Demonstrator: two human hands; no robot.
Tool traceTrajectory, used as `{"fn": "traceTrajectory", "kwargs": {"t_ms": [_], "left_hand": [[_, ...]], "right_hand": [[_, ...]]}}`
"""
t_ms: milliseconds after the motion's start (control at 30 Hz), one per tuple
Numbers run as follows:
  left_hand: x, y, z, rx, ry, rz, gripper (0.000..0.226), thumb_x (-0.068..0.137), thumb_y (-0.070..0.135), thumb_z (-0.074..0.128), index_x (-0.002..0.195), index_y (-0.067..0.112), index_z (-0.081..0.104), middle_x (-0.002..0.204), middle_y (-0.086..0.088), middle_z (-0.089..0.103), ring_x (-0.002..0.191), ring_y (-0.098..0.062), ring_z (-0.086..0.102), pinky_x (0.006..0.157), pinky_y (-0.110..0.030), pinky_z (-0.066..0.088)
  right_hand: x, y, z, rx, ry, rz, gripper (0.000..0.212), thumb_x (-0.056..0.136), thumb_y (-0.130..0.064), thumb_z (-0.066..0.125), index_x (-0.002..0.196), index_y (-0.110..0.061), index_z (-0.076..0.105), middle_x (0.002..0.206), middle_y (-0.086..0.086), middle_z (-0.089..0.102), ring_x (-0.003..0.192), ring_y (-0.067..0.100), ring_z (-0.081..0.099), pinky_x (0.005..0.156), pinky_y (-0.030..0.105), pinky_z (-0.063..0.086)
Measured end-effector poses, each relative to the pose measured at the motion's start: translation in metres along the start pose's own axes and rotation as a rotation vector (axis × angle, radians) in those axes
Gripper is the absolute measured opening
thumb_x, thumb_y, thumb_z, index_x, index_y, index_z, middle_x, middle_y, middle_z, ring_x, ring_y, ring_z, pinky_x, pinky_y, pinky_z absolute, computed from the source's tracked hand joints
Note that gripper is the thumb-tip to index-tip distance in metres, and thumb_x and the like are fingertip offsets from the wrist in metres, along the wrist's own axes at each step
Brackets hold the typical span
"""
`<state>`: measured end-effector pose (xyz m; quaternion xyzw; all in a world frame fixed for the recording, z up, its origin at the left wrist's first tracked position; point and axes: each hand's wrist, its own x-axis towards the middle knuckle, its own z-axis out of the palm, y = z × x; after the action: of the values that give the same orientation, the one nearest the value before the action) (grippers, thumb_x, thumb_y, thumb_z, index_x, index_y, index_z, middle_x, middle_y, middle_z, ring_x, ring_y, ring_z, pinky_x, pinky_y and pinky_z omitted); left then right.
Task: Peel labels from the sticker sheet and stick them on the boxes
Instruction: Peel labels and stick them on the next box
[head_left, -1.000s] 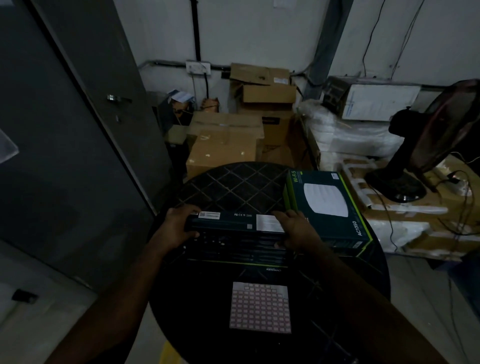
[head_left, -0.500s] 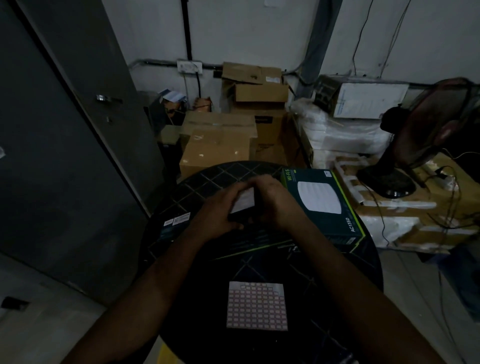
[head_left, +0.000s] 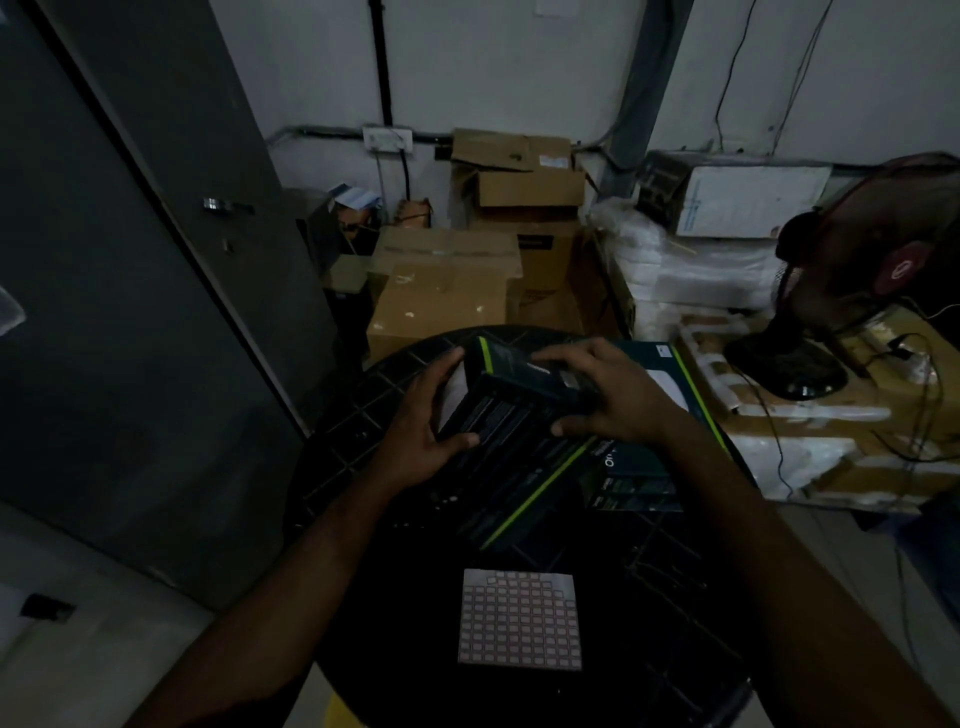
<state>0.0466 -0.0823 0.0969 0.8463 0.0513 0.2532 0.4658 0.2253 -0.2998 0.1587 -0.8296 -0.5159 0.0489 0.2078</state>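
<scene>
Over the far half of the round black bench (head_left: 363, 519), both hands are on a dark box with a green stripe (head_left: 511, 410), and it's tilted, one end raised off the surface. Left hand (head_left: 426, 431) wraps the box's left side, thumb under the near edge, fingers up along the far edge. Right hand (head_left: 618, 400) clamps over the top right corner, fingers spread across the upper face, thumb on the near side. So both grips are closed on that box. Just right of it, partly under the right hand, a second dark box (head_left: 670, 415) with a white panel lies flat. Nearer than the held box, the sticker sheet (head_left: 519, 618) lies flat and untouched, well apart from both hands.
</scene>
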Motion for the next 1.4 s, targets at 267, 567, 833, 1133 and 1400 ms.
{"fn": "traceTrajectory", "kwargs": {"t_ms": [267, 567, 833, 1133, 1400], "left_hand": [[-0.001, -0.016, 0.003, 0.042, -0.012, -0.084, 0.105, 0.075, 0.026, 0.084, 0.149, 0.051, 0.013, 0.158, 0.004, 0.029, 0.144, -0.015, 0.032, 0.112, -0.053, 0.038], [-0.003, -0.014, 0.006, 0.575, -0.022, -0.066, 0.083, 0.08, 0.03, 0.077, 0.15, 0.028, 0.033, 0.154, -0.008, 0.027, 0.141, -0.028, 0.032, 0.112, -0.049, 0.037], [-0.007, 0.015, 0.042, 0.899, -0.103, 0.138, 0.088, 0.081, 0.037, 0.062, 0.156, 0.024, 0.017, 0.16, 0.004, 0.026, 0.147, -0.019, 0.023, 0.12, -0.042, 0.017], [-0.005, 0.01, 0.032, 0.957, -0.155, 0.093, 0.089, 0.084, 0.038, 0.063, 0.157, 0.024, 0.013, 0.163, 0.005, 0.019, 0.15, -0.016, 0.014, 0.122, -0.035, 0.009], [-0.01, 0.019, 0.037, 1.003, -0.139, 0.061, 0.092, 0.08, 0.041, 0.066, 0.156, 0.018, 0.018, 0.163, 0.0, 0.022, 0.15, -0.02, 0.017, 0.123, -0.039, 0.011]], "right_hand": [[0.013, -0.005, 0.006, -0.107, 0.003, -0.007, 0.086, 0.071, -0.042, 0.083, 0.139, -0.057, 0.032, 0.126, -0.002, 0.05, 0.123, 0.023, 0.044, 0.101, 0.053, 0.037], [0.014, -0.003, 0.05, -0.36, 0.086, -0.081, 0.078, 0.078, -0.049, 0.072, 0.145, -0.055, 0.034, 0.14, 0.002, 0.05, 0.13, 0.027, 0.045, 0.105, 0.051, 0.033], [-0.006, -0.017, 0.085, -0.267, 0.319, -0.153, 0.057, 0.093, -0.024, 0.056, 0.148, -0.012, 0.047, 0.153, 0.011, 0.046, 0.144, 0.028, 0.041, 0.116, 0.055, 0.03], [-0.044, 0.024, 0.068, -0.347, 0.447, 0.057, 0.071, 0.079, -0.013, 0.073, 0.145, -0.017, 0.049, 0.148, 0.003, 0.054, 0.142, 0.023, 0.043, 0.118, 0.055, 0.027], [-0.079, 0.02, 0.124, -0.224, 0.667, 0.222, 0.06, 0.085, -0.016, 0.06, 0.144, -0.01, 0.05, 0.158, 0.012, 0.037, 0.138, 0.033, 0.041, 0.111, 0.049, 0.035]]}}
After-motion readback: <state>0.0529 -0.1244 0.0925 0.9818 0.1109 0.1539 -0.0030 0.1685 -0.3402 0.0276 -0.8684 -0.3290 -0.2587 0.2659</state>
